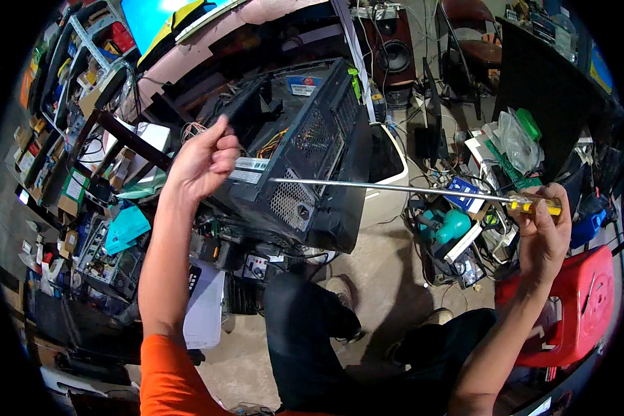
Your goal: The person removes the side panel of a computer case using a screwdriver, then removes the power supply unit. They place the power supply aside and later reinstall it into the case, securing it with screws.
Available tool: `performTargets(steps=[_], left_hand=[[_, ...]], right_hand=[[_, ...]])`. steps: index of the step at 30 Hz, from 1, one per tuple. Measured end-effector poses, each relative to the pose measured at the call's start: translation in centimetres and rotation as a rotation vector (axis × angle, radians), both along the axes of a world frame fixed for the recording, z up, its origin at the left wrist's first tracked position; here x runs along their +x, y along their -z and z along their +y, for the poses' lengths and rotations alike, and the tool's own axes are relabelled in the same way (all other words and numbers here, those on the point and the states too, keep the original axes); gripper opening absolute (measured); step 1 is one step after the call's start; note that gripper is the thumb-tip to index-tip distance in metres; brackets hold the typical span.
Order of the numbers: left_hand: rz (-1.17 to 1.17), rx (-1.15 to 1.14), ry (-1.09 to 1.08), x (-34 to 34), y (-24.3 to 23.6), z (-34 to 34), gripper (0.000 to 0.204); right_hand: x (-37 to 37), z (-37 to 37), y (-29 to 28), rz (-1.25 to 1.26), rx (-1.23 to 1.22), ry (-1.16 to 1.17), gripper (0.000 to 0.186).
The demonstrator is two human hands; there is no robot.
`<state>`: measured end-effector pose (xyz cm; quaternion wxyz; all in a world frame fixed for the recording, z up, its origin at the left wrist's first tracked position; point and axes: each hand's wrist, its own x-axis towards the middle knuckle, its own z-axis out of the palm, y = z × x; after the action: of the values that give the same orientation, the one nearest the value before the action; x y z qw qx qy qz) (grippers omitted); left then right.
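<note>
Meanwhile red stool (582,291), teal dumbbell (454,223), cable clutter crowd computer case (312,152).

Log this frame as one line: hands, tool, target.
left hand: on black computer case edge | right hand: holds long screwdriver by yellow handle | tip: at case rear

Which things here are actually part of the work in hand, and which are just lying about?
In use:
left hand on the black computer case
right hand holding the long screwdriver, tip at the case's vented rear

Lying about:
red plastic stool
teal dumbbell
speaker
white paper stack
</note>
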<state>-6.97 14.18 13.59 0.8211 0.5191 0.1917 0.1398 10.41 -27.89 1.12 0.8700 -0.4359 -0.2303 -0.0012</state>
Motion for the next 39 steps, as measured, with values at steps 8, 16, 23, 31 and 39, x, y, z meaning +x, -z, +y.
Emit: performTargets(steps=[8,16,23,31,39], left_hand=[[0.040,0.208,-0.046,-2.7,1.4,0.7,0.017],[0.607,1.878,-0.293,-1.8,1.7,-0.6,0.040],[0.940,1.955,-0.268,-1.5,2.0,-0.1,0.058],[0.969,1.806,-0.196,-1.3,2.1,0.9,0.067],[0.967,1.802,-0.226,-1.2,2.5,1.4,0.068]], right_hand=[[-0.1,0.3,0.0,-0.031,-0.040,-0.032,0.027],[-0.4,0.4,-0.1,-0.032,-0.066,-0.033,0.026],[-0.4,0.3,-0.1,-0.031,-0.102,-0.003,0.025],[0.0,0.2,0.0,-0.027,-0.083,-0.014,0.024],[0.2,-0.1,0.3,0.029,-0.090,0.047,0.022]])
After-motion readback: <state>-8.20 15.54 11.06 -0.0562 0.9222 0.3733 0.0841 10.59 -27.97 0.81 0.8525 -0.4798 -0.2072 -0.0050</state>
